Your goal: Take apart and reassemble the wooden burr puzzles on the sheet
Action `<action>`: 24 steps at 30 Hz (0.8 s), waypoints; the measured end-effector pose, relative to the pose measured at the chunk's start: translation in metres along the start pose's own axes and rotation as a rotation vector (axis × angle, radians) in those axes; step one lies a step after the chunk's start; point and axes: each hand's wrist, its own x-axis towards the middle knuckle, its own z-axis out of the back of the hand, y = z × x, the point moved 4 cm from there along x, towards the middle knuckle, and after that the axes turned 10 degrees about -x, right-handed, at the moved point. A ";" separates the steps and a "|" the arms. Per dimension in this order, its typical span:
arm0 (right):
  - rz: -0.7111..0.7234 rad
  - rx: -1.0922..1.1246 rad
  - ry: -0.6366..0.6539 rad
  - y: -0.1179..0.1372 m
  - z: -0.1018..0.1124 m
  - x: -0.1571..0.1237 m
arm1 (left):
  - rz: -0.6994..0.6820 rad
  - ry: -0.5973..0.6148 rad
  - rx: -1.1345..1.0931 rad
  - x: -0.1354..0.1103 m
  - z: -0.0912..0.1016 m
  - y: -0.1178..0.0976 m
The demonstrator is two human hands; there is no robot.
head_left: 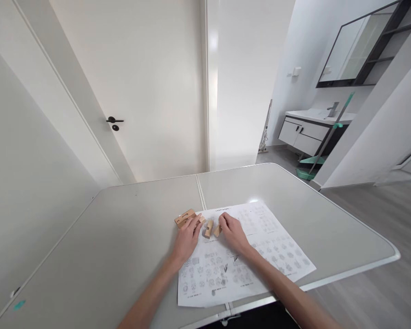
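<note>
My left hand [187, 237] lies over several notched wooden blocks [185, 217] at the top left edge of a printed sheet [219, 283]. Its fingers are bent against one of them, and the palm hides part of the group. Between my hands a short notched wooden piece [208, 228] rests on the paper, apart from both. My right hand [233, 232] is closed, with thumb and fingertips pinching another small wooden piece [217, 231], which is partly covered by the fingers. The sheet carries rows of small grey diagrams.
The light grey folding table [123, 256] has a seam [200, 192] down its middle and a metal rim. A closed white door [150, 91] stands beyond it. At the right are a washbasin cabinet [306, 132] and a green broom with dustpan [306, 173].
</note>
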 end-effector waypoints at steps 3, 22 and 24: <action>0.066 -0.168 0.012 0.000 -0.005 -0.001 | -0.044 0.046 0.141 -0.004 -0.005 0.000; 0.133 -0.015 0.074 -0.007 -0.014 0.000 | -0.120 0.015 0.150 -0.007 0.001 -0.011; 0.134 0.011 0.085 -0.006 -0.015 0.000 | -0.108 -0.035 0.153 -0.004 0.009 -0.010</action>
